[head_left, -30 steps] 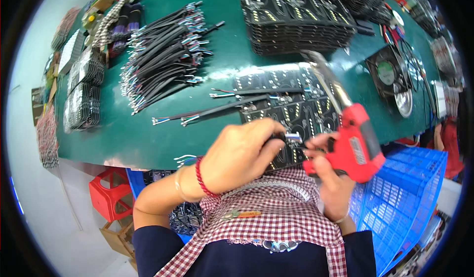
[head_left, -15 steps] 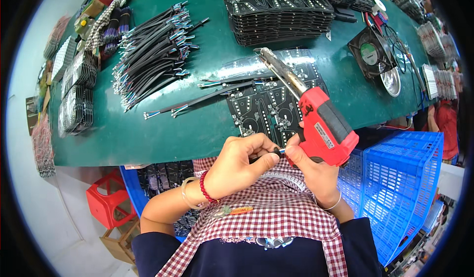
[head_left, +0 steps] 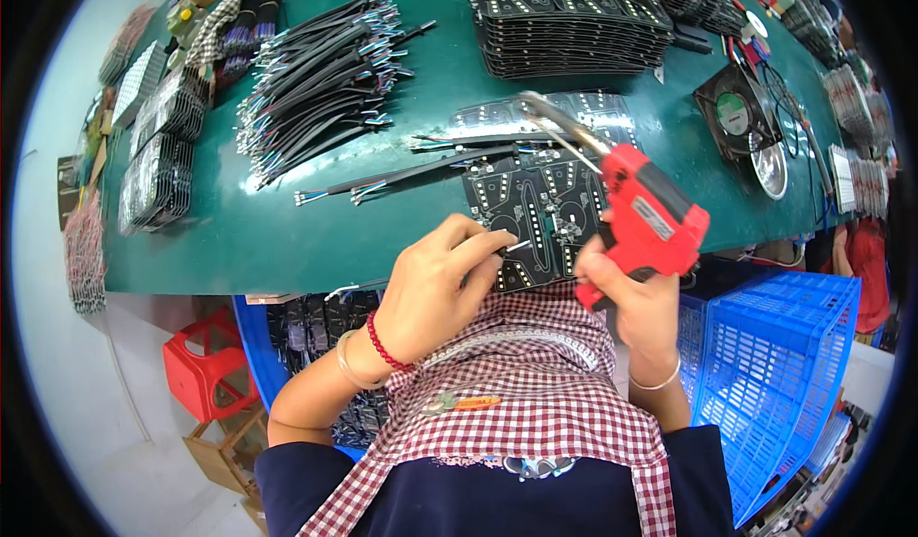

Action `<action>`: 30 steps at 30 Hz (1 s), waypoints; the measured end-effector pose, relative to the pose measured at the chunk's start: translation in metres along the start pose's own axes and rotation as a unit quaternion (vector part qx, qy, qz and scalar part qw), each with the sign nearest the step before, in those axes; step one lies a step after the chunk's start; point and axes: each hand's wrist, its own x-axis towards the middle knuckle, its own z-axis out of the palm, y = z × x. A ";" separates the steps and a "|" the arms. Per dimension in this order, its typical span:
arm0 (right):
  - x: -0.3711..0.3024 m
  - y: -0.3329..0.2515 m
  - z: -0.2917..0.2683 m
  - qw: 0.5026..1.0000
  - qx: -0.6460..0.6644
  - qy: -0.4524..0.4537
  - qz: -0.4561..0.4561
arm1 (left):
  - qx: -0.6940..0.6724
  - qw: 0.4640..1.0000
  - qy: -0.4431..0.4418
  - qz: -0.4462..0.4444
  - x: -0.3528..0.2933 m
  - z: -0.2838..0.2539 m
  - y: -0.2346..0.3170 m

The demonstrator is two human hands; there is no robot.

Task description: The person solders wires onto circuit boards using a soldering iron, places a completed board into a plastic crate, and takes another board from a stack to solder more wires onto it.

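My left hand (head_left: 435,284) is closed, thumb against fingers, on a wire lead whose pale end (head_left: 517,245) sticks out to the right over the circuit board panel (head_left: 502,217). Most of that lead is hidden by the hand; white wire ends (head_left: 340,291) also show beside the wrist at the table edge. My right hand (head_left: 636,303) is wrapped round the grip of a red and black soldering gun (head_left: 653,214). Its metal barrel points up and left above the black panel. Several black-sleeved cables (head_left: 411,171) lie across and beside the panel.
A large heap of sleeved cables (head_left: 325,87) lies on the green table (head_left: 239,250) at left. Stacked black boards (head_left: 574,35) stand behind the panel. At right are a fan (head_left: 734,111) and a metal dish (head_left: 769,172). A blue crate (head_left: 775,365) and red stool (head_left: 206,365) flank me.
My hands have moved apart. The left went up and left with the lead, while the right shifted right with the soldering gun. The whole view has also shifted slightly.
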 end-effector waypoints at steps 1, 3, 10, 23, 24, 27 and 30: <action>-0.003 0.001 -0.006 1.000 0.009 0.012 -0.008 | 0.053 0.998 0.016 0.027 -0.001 -0.001 -0.008; -0.013 0.000 -0.020 1.000 0.019 0.008 -0.016 | 0.162 0.985 0.029 0.056 -0.007 0.000 -0.030; -0.048 0.009 -0.053 0.983 -0.175 -0.051 0.013 | 0.209 0.969 0.026 0.129 -0.007 0.000 -0.065; -0.083 0.064 -0.065 0.990 -0.117 -0.030 0.072 | 0.223 0.959 0.013 0.175 -0.016 0.006 -0.078; -0.083 0.064 -0.064 0.991 -0.102 -0.040 0.072 | 0.224 0.958 0.013 0.179 -0.016 0.006 -0.078; -0.082 0.069 -0.065 0.987 -0.142 -0.057 0.049 | 0.224 0.957 0.014 0.185 -0.016 0.007 -0.078; -0.083 0.073 -0.065 0.989 -0.129 -0.049 0.058 | 0.224 0.957 0.014 0.184 -0.016 0.008 -0.078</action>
